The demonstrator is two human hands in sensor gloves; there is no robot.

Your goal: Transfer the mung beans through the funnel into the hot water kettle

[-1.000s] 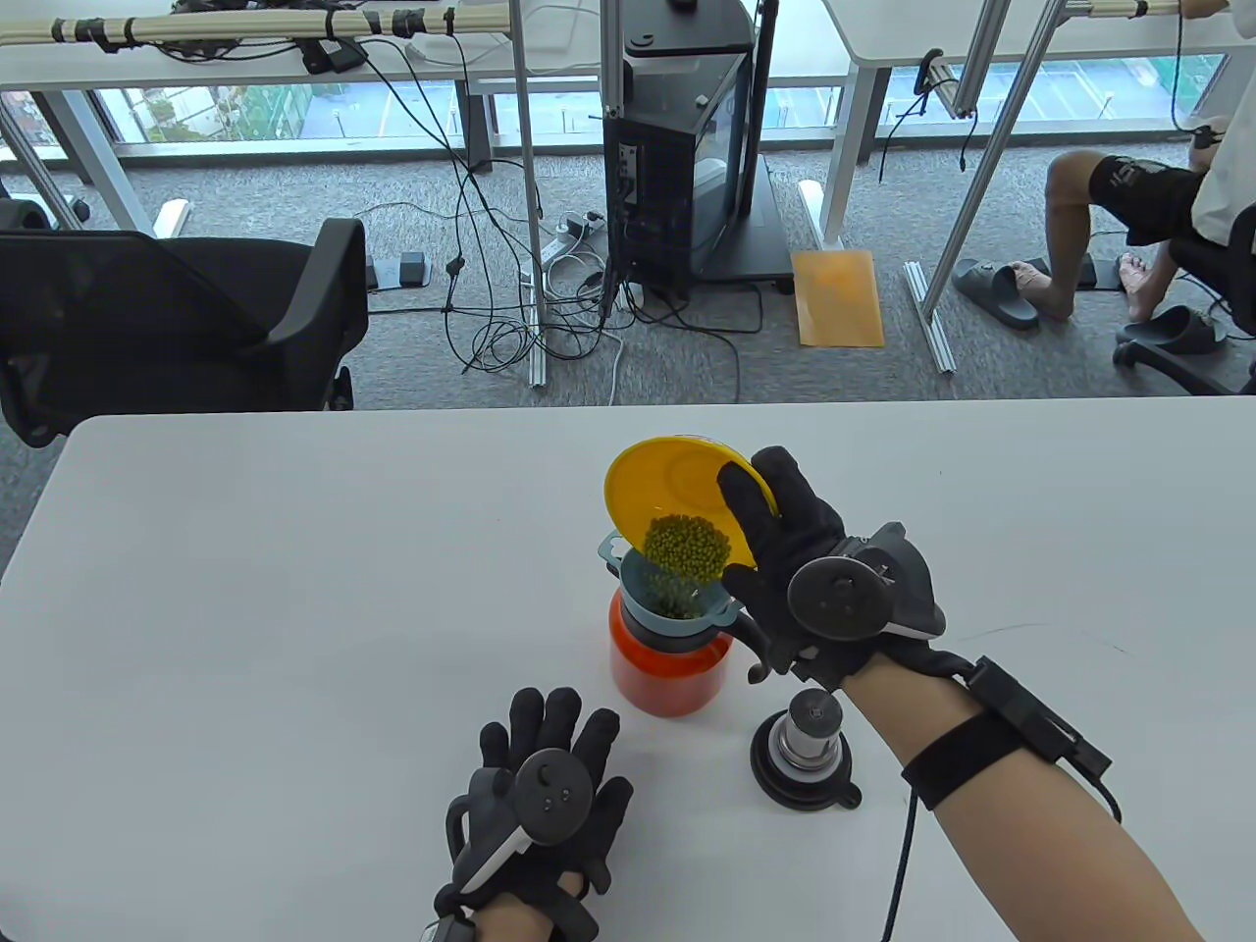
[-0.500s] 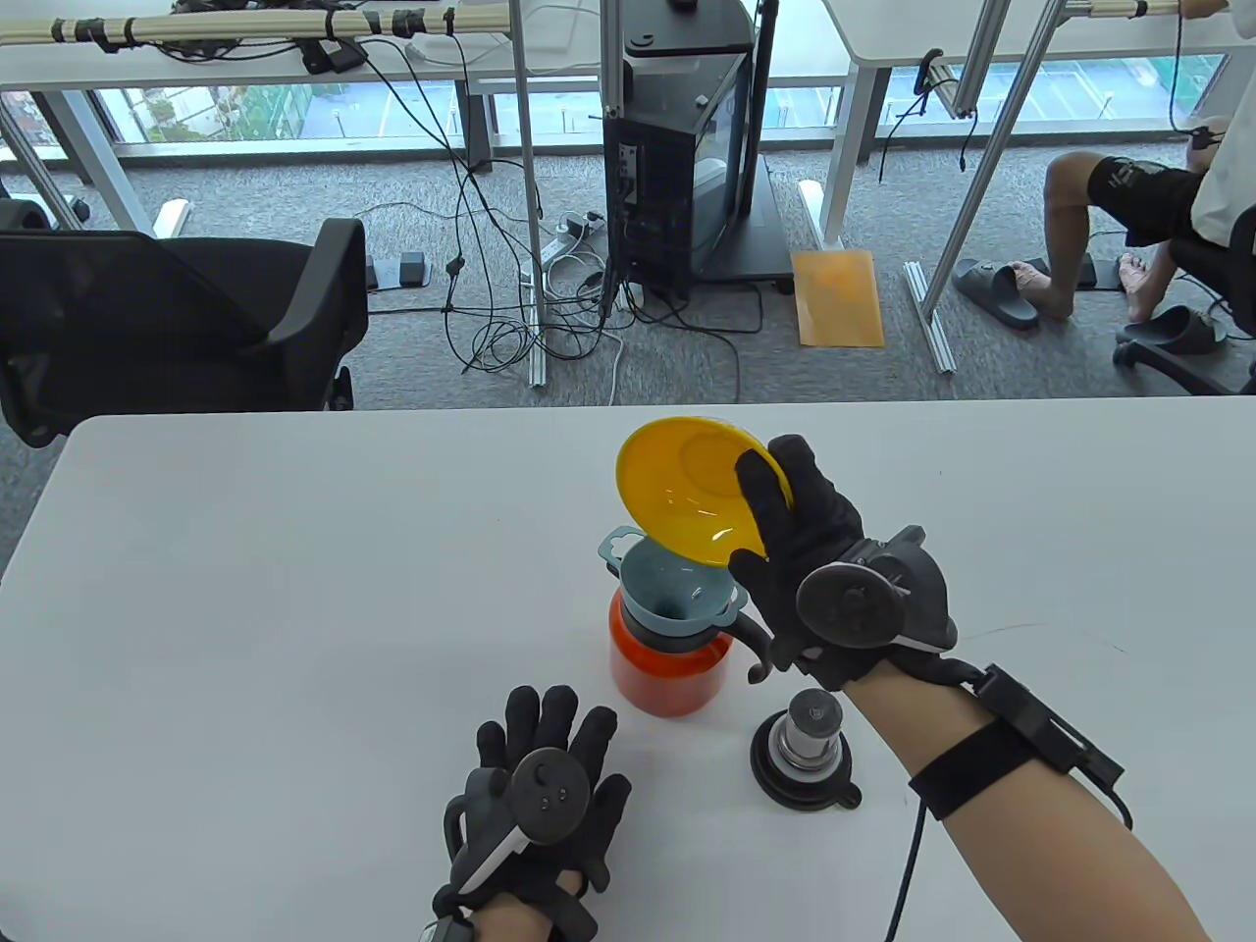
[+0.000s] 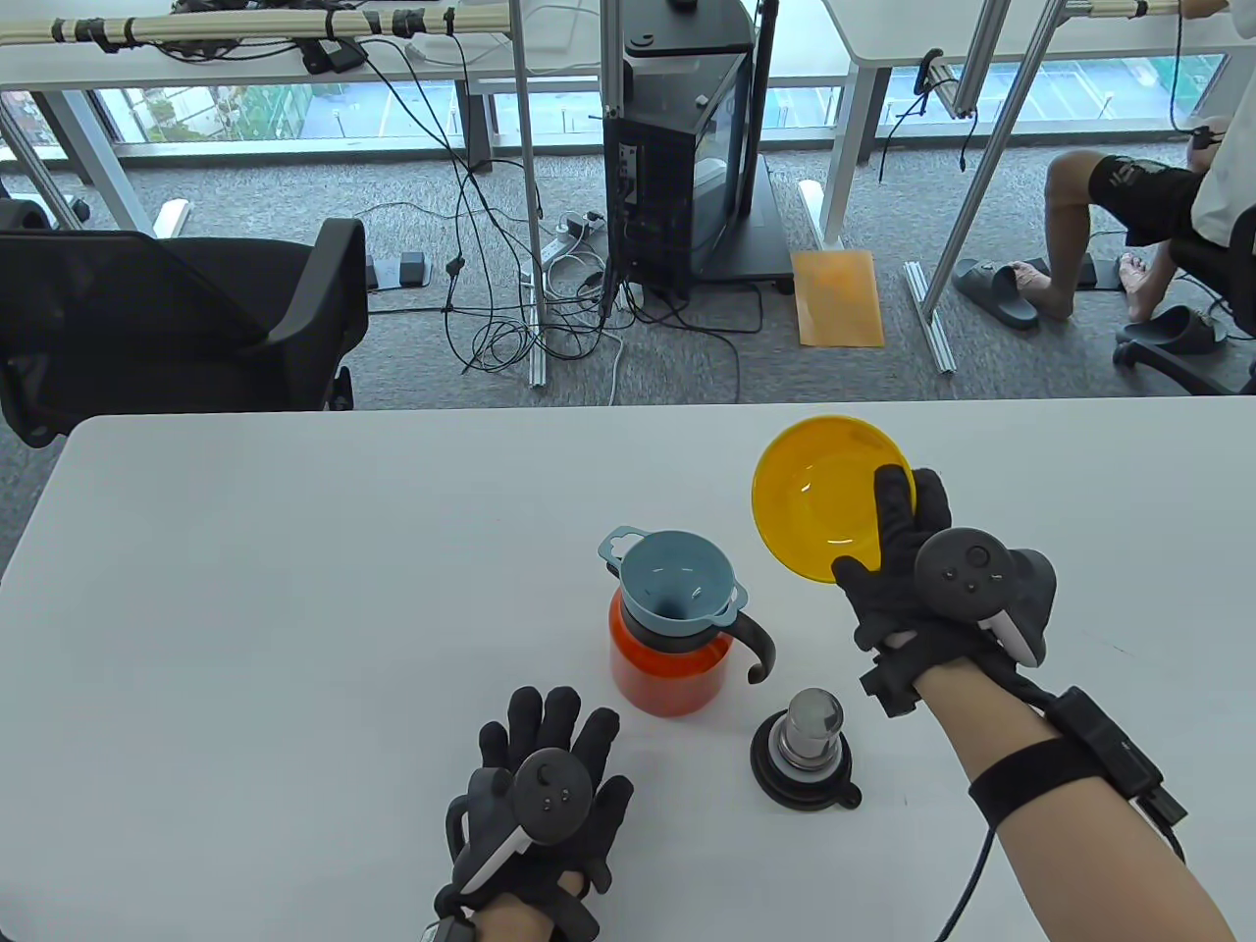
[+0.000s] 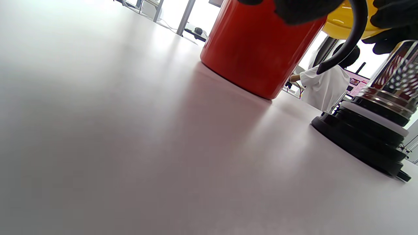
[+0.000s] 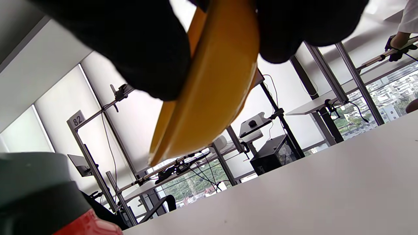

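A red kettle [image 3: 662,672] with a black handle stands mid-table with a blue-grey funnel [image 3: 672,587] set in its mouth; no beans show in the funnel. My right hand [image 3: 908,559] grips the near rim of an empty yellow bowl [image 3: 822,507], held above the table to the right of the funnel. In the right wrist view my fingers pinch the bowl [image 5: 209,94] edge-on. My left hand [image 3: 549,785] rests flat on the table, fingers spread, in front of the kettle, holding nothing. The left wrist view shows the kettle's base [image 4: 258,52].
The kettle's lid [image 3: 807,754], black with a metal knob, stands on the table to the right of the kettle's base; it also shows in the left wrist view [image 4: 372,130]. The white table [image 3: 294,589] ends at its far edge; a chair and cables lie beyond.
The mung beans slid from the tilted bowl into the funnel and went down. My right hand then carried the empty bowl right, away from the funnel. My left hand stayed still.
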